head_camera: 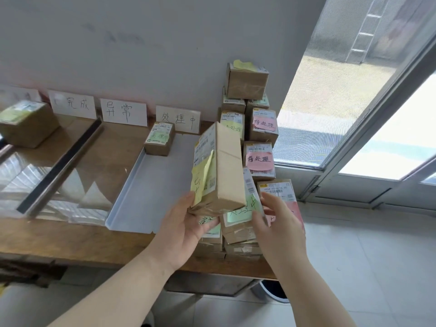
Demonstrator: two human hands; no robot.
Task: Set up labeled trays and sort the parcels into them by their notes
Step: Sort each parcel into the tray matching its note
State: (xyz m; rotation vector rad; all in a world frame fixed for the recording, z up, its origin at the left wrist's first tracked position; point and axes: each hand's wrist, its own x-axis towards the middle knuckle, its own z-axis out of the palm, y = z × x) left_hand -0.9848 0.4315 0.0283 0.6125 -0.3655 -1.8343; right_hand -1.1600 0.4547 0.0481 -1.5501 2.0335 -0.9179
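Observation:
My left hand [188, 230] grips the bottom of a tilted brown parcel [226, 166] with a yellow note, lifted above the parcel pile [257, 142] at the table's right end. My right hand [278, 225] holds the edge of a parcel with a green note [243, 212] lying in the pile. Pink-noted parcels [259, 159] stand behind. A white tray [160, 185] holds one small green-noted parcel [159, 139] at its far end, below a white label card [178, 119]. Two more label cards [123, 112] [72, 103] lean on the wall.
A clear tray [77, 175] and a dark-edged tray [56, 166] lie left of the white one on the wooden table [70, 241]. A parcel [26, 121] sits at far left. A glass sliding door [354, 114] stands to the right; a bin [271, 291] is under the table.

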